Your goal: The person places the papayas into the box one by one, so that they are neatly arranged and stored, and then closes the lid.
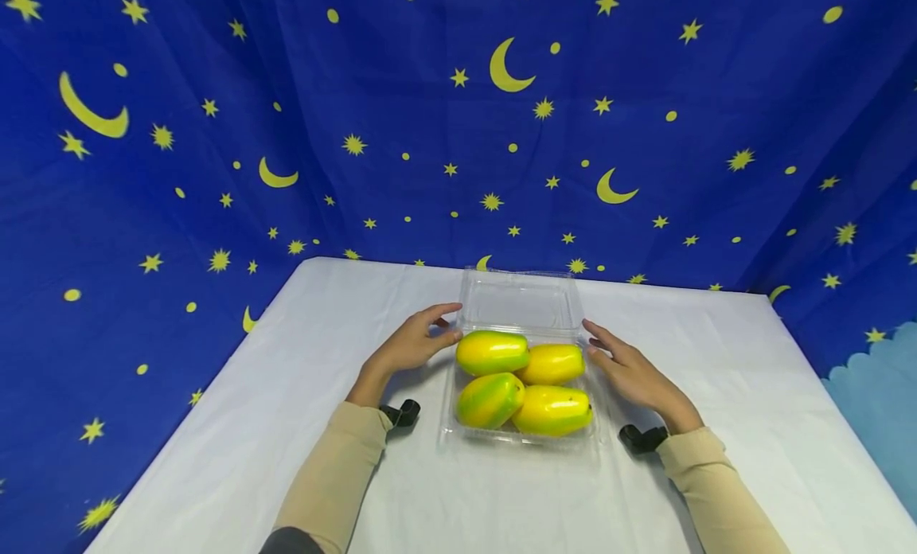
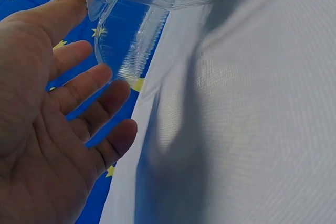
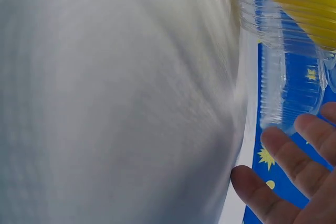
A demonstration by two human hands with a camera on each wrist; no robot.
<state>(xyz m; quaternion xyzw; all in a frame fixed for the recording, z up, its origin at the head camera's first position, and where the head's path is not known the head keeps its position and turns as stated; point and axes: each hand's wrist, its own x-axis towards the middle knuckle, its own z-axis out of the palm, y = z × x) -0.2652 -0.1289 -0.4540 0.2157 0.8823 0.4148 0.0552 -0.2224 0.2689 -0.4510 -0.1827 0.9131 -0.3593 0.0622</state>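
A clear plastic clamshell box (image 1: 596,449) lies with its lid (image 1: 521,303) folded back on the far side. Its base holds several glossy, oblong yellow-green fruits (image 1: 490,352) that look like papayas, set in two rows. At the box's left side is my left hand (image 1: 410,345), fingers extended, with the thumb tip and forefinger right at the edge near the hinge. Opposite, my right hand (image 1: 636,376) has its fingers spread and fingertips beside the lid's right corner. In the left wrist view the fingers (image 2: 86,85) are loosely spread beside the ribbed plastic wall.
A white cloth (image 1: 401,490) covers the table. Behind it and to the sides hangs a blue curtain (image 1: 430,116) with yellow moons and stars. A black wrist device (image 1: 408,413) is on the left wrist and another black device (image 1: 640,439) on the right.
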